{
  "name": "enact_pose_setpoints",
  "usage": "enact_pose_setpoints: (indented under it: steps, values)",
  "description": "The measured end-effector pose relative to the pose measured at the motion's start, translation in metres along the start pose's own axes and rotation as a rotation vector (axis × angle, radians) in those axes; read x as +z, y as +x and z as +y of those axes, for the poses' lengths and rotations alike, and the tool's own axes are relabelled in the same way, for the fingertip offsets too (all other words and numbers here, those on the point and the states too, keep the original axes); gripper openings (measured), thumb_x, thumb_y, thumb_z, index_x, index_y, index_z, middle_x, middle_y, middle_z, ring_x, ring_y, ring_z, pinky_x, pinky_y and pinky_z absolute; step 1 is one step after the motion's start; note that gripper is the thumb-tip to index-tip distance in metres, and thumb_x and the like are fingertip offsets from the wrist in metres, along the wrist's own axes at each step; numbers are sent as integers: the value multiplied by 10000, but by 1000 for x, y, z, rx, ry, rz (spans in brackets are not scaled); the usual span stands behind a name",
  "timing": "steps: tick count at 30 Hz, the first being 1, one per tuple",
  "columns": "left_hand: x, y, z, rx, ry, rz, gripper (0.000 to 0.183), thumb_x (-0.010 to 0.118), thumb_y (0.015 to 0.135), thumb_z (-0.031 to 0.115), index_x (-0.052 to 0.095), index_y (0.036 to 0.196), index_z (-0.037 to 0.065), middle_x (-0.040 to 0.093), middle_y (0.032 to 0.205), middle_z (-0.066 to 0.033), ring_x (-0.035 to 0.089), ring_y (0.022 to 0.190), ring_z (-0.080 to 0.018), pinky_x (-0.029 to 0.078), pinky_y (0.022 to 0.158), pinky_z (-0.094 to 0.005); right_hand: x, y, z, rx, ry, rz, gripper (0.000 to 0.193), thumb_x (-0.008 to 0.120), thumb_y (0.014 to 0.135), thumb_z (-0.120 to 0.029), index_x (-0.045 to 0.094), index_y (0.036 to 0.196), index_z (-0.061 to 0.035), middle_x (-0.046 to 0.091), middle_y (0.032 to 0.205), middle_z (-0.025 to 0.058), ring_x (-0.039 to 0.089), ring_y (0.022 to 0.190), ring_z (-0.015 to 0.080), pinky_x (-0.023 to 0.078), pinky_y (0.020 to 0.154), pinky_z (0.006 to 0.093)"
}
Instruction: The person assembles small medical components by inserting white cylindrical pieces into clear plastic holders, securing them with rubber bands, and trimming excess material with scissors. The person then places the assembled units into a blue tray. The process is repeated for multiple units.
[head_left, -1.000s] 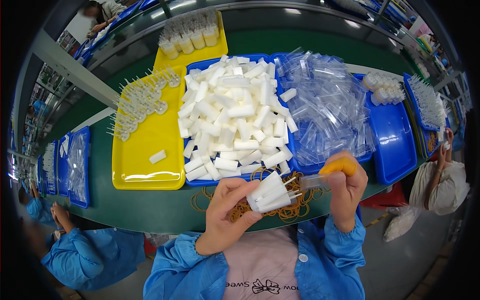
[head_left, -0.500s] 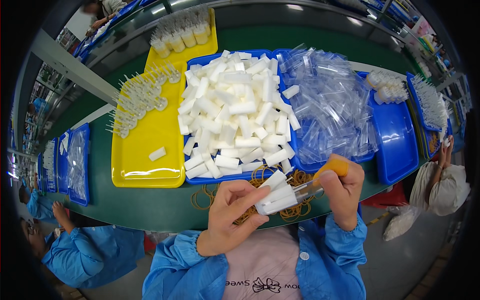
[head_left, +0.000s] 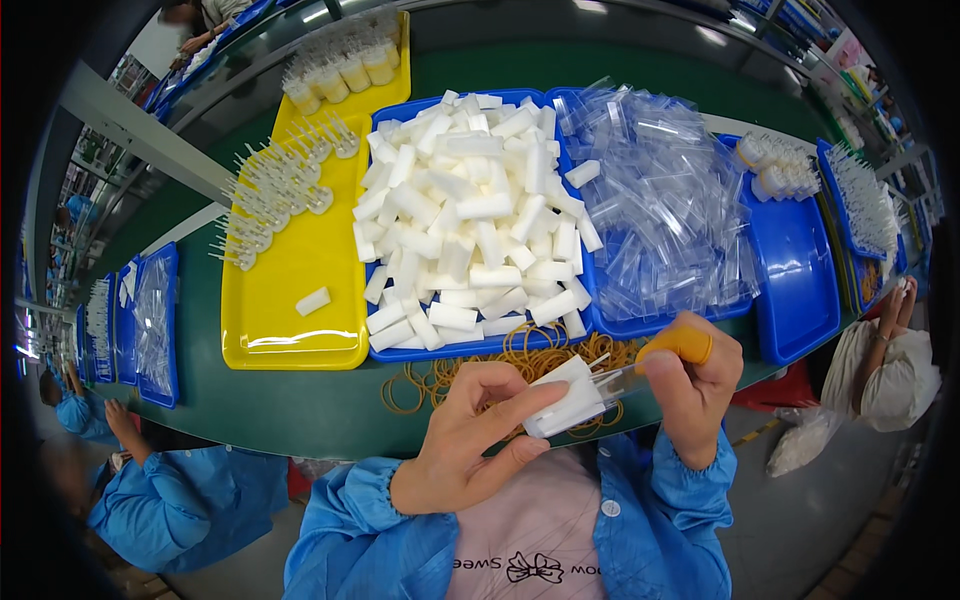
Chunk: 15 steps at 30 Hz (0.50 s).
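Note:
My left hand [head_left: 465, 440] grips a bundle of white foam blocks [head_left: 568, 398] between thumb and fingers, with thin white rods [head_left: 600, 362] sticking out at its right end. A clear plastic sleeve [head_left: 625, 382] reaches from the bundle's right side to my right hand [head_left: 697, 390]. That hand pinches the sleeve's end between thumb and index finger, and the index finger wears an orange finger cot [head_left: 682, 338]. How far the sleeve covers the blocks cannot be made out. Brown rubber bands [head_left: 430, 385] lie in a loose pile on the table behind the bundle.
Beyond the rubber bands, a blue tray heaped with white foam blocks [head_left: 470, 215] adjoins one of clear sleeves [head_left: 665, 210]. At left, a yellow tray [head_left: 295, 345] carries white rod-topped pieces [head_left: 270, 190]. Another blue tray [head_left: 795, 290] stands right. Co-workers sit at both sides.
The bundle and both hands have shifted slightly right. The bundle has turned a little, and my right hand still holds the clear sleeve.

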<state>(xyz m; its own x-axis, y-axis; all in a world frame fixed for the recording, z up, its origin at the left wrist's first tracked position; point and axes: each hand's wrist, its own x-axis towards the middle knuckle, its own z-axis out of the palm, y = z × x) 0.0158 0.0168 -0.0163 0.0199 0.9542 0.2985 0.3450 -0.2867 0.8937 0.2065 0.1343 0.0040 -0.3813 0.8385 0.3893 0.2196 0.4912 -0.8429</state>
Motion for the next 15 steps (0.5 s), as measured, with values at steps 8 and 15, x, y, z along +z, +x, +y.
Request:
enact_pose_setpoints:
  steps: [8,15]
  values:
    - [0,-1,-11,74,25,-83,413,657,765,81,588,1170,38,434,1024,-113,476,877,-207,421,721,-290,4,-2,5,135,145,-82,125,671,712,-71,602,650,12,440,525,15,360,454,77,241,417,256]
    - [4,-6,-14,-32,-94,161,406,684,752,71,570,1139,29,448,1081,-138,501,934,-212,439,794,-300,9,-9,0,-2,34,-5,161,656,759,-126,611,686,10,447,552,25,386,477,91,268,435,258]
